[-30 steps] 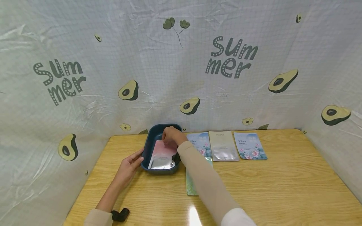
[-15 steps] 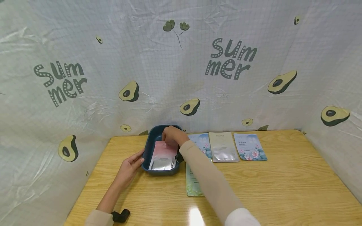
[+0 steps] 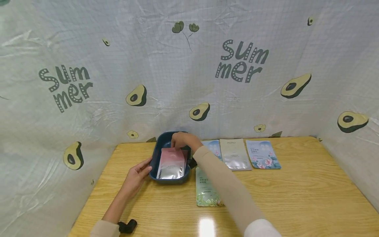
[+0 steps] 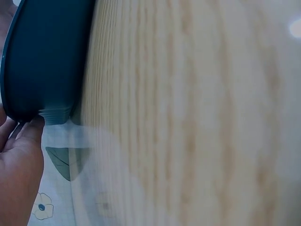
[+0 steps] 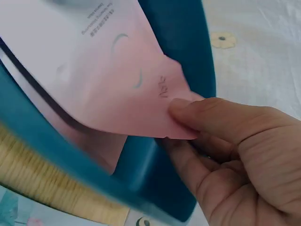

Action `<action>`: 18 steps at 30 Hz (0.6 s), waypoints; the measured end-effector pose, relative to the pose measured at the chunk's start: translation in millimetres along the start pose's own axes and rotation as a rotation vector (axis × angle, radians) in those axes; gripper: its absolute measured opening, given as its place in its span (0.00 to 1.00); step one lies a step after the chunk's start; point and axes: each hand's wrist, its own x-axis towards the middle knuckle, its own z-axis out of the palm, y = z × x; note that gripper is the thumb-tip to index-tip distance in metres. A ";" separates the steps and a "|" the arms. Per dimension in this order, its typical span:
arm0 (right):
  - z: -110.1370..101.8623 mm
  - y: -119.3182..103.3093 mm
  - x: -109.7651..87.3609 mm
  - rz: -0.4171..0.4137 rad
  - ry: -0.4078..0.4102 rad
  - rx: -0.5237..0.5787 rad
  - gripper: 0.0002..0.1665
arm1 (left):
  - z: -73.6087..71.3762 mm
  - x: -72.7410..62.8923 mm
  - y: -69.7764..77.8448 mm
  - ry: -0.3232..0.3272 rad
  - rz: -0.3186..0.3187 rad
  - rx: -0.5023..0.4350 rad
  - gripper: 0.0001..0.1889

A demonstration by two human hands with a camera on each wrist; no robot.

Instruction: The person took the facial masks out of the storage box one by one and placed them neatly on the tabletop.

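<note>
Right hand (image 5: 251, 160) is pinching the pink sachet (image 5: 113, 80) by a corner of its far end, thumb sitting on the printed face, other fingers (image 5: 188, 167) tucking underneath. Sachet's sitting inside the blue bin (image 3: 170, 181), held end looking raised, silver end pointing at the near wall. A second sachet (image 5: 80, 146) is lying under it, offset so its edge is showing. That overlap's the tricky bit, I'd say: wanting the top pouch moving alone, no dragging the lower one. Light corner pinch is probably enough; squeezing harder risks creasing the film. Best steering from the far end, wrist clearing the rim, edges running parallel to the bin walls so nothing's catching or folding. Left hand (image 3: 134, 176) is resting loosely extended fingers against the bin's left side, not clenching; steadying there is making sense, since a light bin could be skating. Further right, the green sachet (image 3: 205, 189) is lying under the forearm's line, so a dropping sleeve could be brushing it. Silver-beige (image 3: 235, 158) and blue floral (image 3: 263, 158) sachets are lying flat on the counter (image 3: 281, 200), well apart from both hands.
</note>
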 end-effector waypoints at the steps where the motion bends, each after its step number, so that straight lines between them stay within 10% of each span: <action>1: -0.3 3.2 -0.4 -0.022 0.014 0.014 0.11 | 0.6 0.3 -0.3 0.000 0.000 0.001 0.30; 10: 1.4 24.3 -14.7 -0.082 0.067 0.270 0.15 | 0.7 0.4 -1.7 -0.005 0.013 0.007 0.30; 18: -0.2 32.4 -33.3 -0.170 -0.147 0.506 0.32 | 0.2 1.6 -1.9 -0.013 0.034 0.007 0.30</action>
